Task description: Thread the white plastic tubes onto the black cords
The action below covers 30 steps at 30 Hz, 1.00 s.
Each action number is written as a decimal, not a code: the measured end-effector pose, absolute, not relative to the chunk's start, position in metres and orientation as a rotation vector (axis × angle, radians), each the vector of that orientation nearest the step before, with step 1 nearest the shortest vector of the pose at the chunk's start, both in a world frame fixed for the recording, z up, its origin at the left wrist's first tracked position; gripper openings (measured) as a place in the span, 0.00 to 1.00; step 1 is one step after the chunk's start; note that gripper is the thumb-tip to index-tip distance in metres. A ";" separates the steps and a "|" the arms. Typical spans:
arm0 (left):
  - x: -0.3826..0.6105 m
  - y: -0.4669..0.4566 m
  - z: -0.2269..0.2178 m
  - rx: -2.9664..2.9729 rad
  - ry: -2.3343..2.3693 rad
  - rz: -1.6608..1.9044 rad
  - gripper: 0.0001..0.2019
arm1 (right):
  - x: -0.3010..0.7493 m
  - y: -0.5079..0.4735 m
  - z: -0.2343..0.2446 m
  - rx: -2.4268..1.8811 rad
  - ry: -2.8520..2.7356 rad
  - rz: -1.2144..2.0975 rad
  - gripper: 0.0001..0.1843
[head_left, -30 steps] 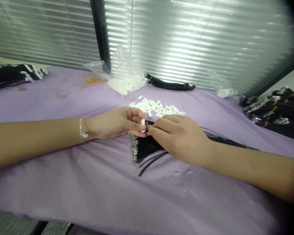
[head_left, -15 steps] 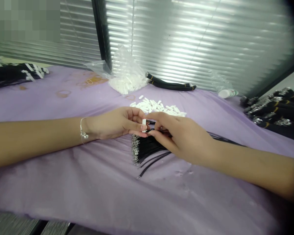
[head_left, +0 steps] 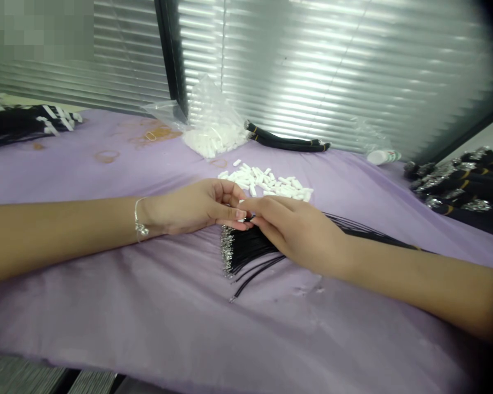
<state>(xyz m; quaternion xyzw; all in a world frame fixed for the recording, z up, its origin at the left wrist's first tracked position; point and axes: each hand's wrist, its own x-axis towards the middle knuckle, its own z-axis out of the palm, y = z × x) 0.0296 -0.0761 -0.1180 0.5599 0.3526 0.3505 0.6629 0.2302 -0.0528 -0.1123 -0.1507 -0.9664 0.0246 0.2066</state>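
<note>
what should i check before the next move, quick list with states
1. Left hand pinching the white piece: ok.
2. Right hand holding black wire beside it: ok.
3. That wire's end inside the white piece: cannot tell, the hands cover it.
4. Loose white pieces nearby: ok, piled just beyond the hands.
5. Wire bundle neatly together: not ok, stray wires splay off the near side.

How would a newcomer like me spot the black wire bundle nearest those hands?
Start from the purple tablecloth, then find the person's right hand over its middle. The black wire bundle lies beneath that hand, its silver tips pointing left. Unlike the stacked bundles at far right, it fans out, some strands straying nearer.
</note>
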 end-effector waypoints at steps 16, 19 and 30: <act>0.033 -0.077 -0.117 1.226 0.871 0.793 0.07 | 0.226 -0.050 -0.123 -0.422 -2.681 0.097 0.14; 0.034 -0.077 -0.115 1.196 0.869 0.792 0.07 | 0.228 -0.057 -0.112 -0.598 -2.725 0.040 0.14; 0.034 -0.078 -0.113 1.158 0.892 0.794 0.08 | 0.233 -0.051 -0.096 -0.948 -2.688 0.567 0.09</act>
